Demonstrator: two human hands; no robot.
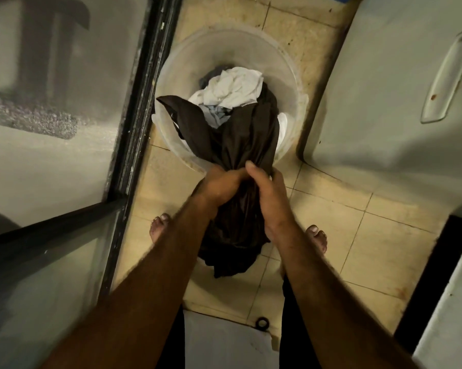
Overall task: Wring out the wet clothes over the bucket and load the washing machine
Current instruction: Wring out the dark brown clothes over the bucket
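Observation:
A translucent white bucket [176, 75] stands on the tiled floor ahead of my feet. White and pale blue clothes [234, 90] lie bunched inside it. A dark brown wet garment [240, 134] rises out of the bucket and hangs down between my arms. My left hand [220, 186] and my right hand [271, 195] grip it side by side, bunched tight, just over the bucket's near rim. Its lower end [230, 251] dangles above the floor.
A dark-framed glass door [134, 129] runs along the left. A pale appliance with a recessed handle [448, 75] stands close on the right. Beige floor tiles [339, 214] lie between them. My bare feet stand either side of the garment. A small black ring [262, 322] lies behind me.

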